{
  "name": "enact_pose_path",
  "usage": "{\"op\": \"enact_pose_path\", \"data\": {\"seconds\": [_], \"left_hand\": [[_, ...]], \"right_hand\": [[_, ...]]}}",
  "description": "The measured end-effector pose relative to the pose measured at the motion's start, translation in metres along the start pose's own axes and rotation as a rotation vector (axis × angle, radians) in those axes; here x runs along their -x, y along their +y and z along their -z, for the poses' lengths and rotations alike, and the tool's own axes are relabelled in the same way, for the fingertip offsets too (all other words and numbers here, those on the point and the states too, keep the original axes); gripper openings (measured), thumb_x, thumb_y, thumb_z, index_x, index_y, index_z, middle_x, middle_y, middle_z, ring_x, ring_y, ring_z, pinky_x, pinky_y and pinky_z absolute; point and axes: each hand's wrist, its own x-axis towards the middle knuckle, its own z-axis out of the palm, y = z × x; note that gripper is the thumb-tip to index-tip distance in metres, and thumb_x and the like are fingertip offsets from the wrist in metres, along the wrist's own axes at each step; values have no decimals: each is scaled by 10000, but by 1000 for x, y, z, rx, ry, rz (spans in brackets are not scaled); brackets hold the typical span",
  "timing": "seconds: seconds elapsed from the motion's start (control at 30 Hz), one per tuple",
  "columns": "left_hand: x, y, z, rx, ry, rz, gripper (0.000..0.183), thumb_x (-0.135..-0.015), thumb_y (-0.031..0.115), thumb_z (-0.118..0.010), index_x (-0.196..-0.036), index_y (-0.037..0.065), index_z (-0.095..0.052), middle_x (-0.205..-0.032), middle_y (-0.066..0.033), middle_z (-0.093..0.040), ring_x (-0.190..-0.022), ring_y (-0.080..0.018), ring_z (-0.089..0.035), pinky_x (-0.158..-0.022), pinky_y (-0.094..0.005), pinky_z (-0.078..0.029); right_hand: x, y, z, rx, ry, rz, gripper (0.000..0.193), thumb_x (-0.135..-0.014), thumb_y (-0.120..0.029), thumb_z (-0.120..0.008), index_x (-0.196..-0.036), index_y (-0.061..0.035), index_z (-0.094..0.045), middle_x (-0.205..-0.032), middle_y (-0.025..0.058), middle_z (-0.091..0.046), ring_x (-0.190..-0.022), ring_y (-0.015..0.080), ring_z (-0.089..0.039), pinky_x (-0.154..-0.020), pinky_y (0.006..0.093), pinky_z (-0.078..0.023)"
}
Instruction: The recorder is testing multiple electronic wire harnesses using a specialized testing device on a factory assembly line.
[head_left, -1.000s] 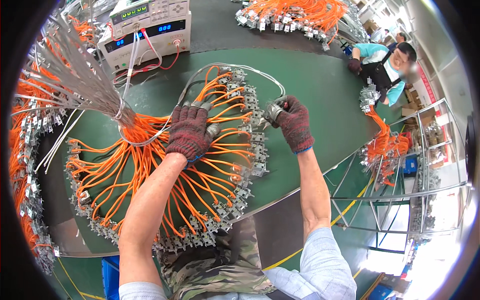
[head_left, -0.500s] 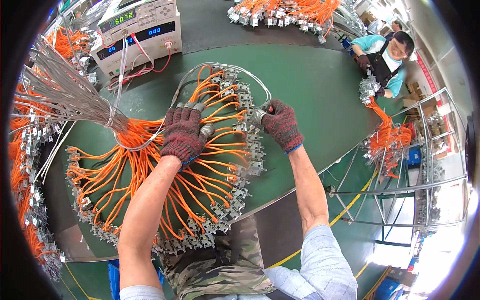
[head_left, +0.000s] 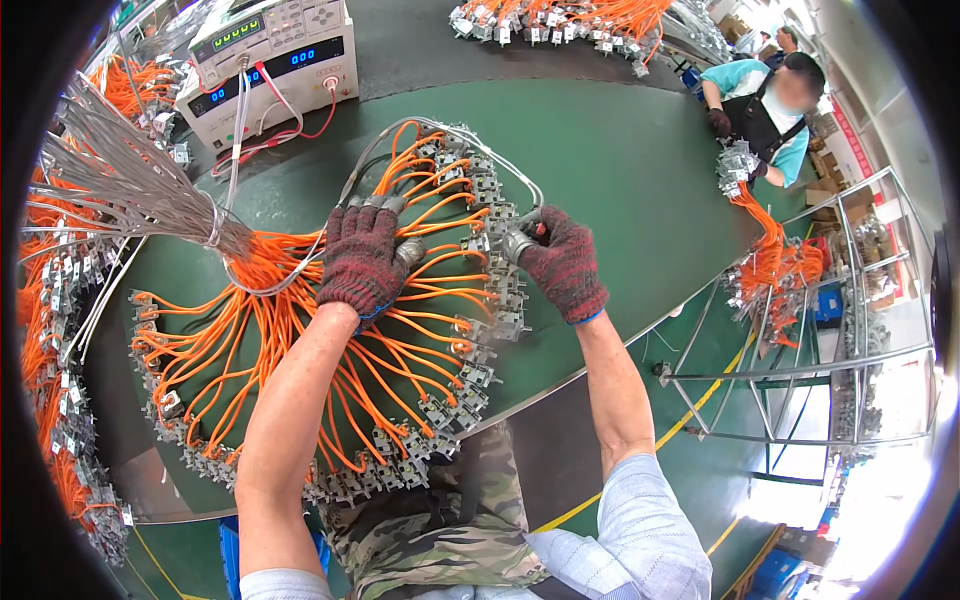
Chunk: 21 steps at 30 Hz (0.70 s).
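Observation:
On the green tabletop, orange wires (head_left: 330, 400) fan out from a tied bundle, each ending in a small grey metal-and-plastic connector (head_left: 505, 285). My left hand (head_left: 368, 250), in a dark red knitted glove with grey fingertips, lies over the wires, fingers stretched out. My gloved right hand (head_left: 560, 262) is closed at the right-hand row of connectors, thumb and fingers pinched on the end of a grey cable (head_left: 500, 165). The fingers hide the cable's tip; whether it touches a connector I cannot tell. The cable arcs back to my left hand and runs round the bundle.
Grey cables (head_left: 130, 180) stretch left from the bundle. A bench meter with power supply (head_left: 270, 85) stands at the back left. More orange harnesses (head_left: 560, 22) lie at the back and along the left. A co-worker (head_left: 765, 120) handles connectors across the table, beside a metal frame (head_left: 760, 380).
My right hand has shifted slightly down along the connector row. My left hand stays nearly in place. The meter's green display reads differently, and the co-worker's head has moved a little.

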Motion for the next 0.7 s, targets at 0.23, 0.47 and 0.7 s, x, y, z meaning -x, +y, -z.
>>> {"op": "enact_pose_path", "data": {"seconds": [0.23,0.47,0.7], "left_hand": [[0,1,0,1,-17,2,631,-1002,454,-647,-1506,90,-540,-1474,-188,-584,-1422,-407,-474,-1247,-535,-292],[-1,2,1,17,-15,1,631,-1003,457,-644,-1502,85,-541,-1478,-194,-581,-1428,-418,-470,-1250,-547,-285],[-1,2,-3,-84,4,-30,623,-1012,431,-639,-1499,56,-539,-1508,-219,-565,-1480,-446,-432,-1264,-579,-254]], "right_hand": [[1,7,1,31,39,38,224,-839,-192,-846,-957,-36,-738,-740,40,-652,-680,107,-565,-650,330,-532],[4,7,4,-34,-5,49,186,-861,-141,-833,-977,-38,-731,-770,26,-681,-694,91,-597,-650,313,-543],[24,10,26,-519,119,-146,134,-949,-73,-764,-1039,-8,-688,-807,28,-702,-711,99,-648,-622,279,-536]]}}
